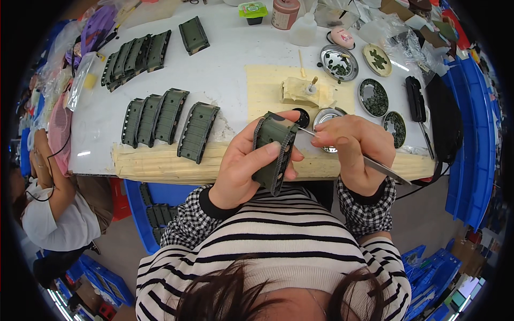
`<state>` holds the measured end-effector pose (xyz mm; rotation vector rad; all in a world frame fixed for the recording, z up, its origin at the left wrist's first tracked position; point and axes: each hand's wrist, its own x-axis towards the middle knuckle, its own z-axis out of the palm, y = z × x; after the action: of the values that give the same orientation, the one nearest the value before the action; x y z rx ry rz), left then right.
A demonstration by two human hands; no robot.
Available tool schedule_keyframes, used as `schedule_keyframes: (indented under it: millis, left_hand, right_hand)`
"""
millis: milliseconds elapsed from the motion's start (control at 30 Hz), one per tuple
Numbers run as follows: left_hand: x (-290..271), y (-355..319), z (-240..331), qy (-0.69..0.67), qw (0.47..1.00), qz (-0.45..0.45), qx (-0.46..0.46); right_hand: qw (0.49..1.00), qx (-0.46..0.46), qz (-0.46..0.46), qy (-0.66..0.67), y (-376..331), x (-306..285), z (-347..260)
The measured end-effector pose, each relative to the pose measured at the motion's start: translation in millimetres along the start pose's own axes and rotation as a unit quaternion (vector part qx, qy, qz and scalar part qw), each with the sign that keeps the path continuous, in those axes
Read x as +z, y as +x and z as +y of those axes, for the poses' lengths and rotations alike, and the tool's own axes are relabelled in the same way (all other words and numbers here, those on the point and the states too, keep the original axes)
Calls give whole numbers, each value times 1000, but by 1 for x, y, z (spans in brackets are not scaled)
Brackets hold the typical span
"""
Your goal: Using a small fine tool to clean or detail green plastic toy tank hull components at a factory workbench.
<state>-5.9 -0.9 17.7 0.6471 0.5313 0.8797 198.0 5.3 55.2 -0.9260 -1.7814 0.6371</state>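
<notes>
My left hand (241,171) grips a curved, ribbed dark green plastic piece (274,143) with toothed edges, the thumb lying across its face. In my right hand (360,150) are slim metal tweezers (383,167), pinched near the front. Their tip touches or nearly touches the upper right corner of the piece; I cannot tell which. Just beyond the hands stand a small black round pot (302,116) and a shiny metal dish (325,116), partly hidden by my right hand.
Similar green pieces (171,115) stand in rows at the left. Round dishes (373,98) of small green parts sit at the right, near a tape-wrapped block (300,92) and a squeeze bottle (304,29). A blue crate (140,227) is below the table edge. Another person (64,211) sits at left.
</notes>
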Motion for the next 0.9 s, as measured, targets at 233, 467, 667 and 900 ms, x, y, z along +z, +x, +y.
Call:
schedule_keyframes:
  millis: [233,467,667,900]
  left_hand:
    - [-3,3,2,194,973,12,127]
    - [-11,6,-4,255,949,8,185]
    - [-16,5,-5,298,938,-3,175]
    - [-8,2,0,209,968,6,138]
  right_hand:
    - [995,-38,68,-56,8,-12,20]
    - [969,-13,93,-227,23,3,33]
    - [947,-29,47,-317,30,8,43]
    - [952,-50,49,-298,31,8,44]
